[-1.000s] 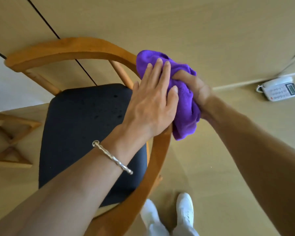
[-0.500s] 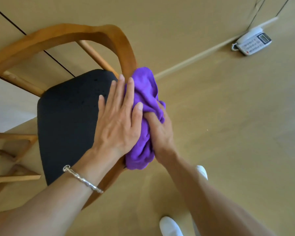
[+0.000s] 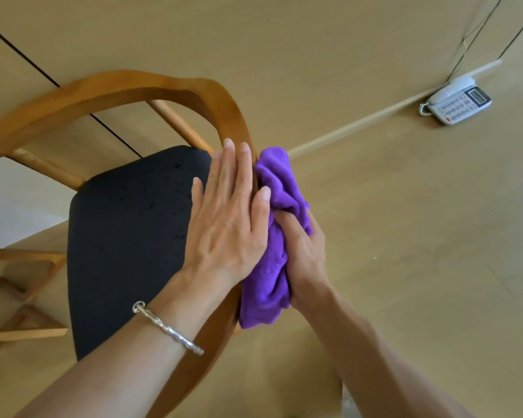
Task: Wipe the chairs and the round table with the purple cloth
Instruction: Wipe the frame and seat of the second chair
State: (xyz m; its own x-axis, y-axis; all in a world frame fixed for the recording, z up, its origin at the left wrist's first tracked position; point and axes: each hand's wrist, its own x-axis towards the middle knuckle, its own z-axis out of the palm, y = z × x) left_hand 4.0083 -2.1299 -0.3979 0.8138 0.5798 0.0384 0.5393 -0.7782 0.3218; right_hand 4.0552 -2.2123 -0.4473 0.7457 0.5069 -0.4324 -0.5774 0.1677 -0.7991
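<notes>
I see the chair's [image 3: 118, 92] black, speckled seat [image 3: 127, 236] ringed by a smooth, curved wooden rail [image 3: 233, 122]. The left hand [image 3: 227, 224] lies flat against the rail, fingers straight. Just right of it, the right hand [image 3: 305, 254] grips the bunched, fleecy purple cloth [image 3: 272, 267] against the rail's outer side.

Cloth [image 3: 271, 176] on chair [image 3: 163, 92] between left hand [image 3: 227, 224], right hand [image 3: 305, 251] (phone [image 3: 456, 105] far right).

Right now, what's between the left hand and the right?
Head view: the chair rail and the cloth, which the right hand grips.
</notes>
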